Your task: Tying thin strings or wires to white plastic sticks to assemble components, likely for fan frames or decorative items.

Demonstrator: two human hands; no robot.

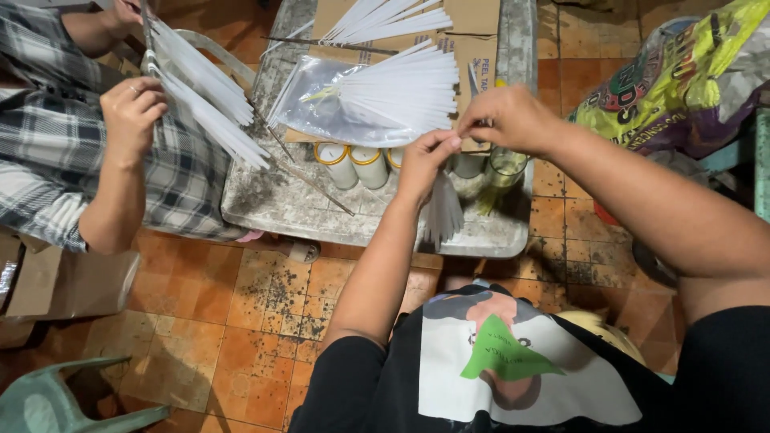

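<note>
- The left hand (427, 164) pinches the narrow end of a bunch of white strips (443, 212), which hangs down from it, long axis pointing toward the person.
- The right hand (509, 119) is closed narrow on a strip end just beside the left hand.
- The fan of white strips (401, 92) on the plastic bag (309, 96) lies just beyond the left hand, spreading toward it; both hands are about equally near.

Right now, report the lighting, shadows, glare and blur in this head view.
Head view: even, warm light on the orange tiled floor; soft shadow under the low grey table; mild glare on the clear plastic bag; white strips bright, near washed out; left hand and right hand sharp; wide-angle bending at the edges, the green chair slightly soft.
</note>
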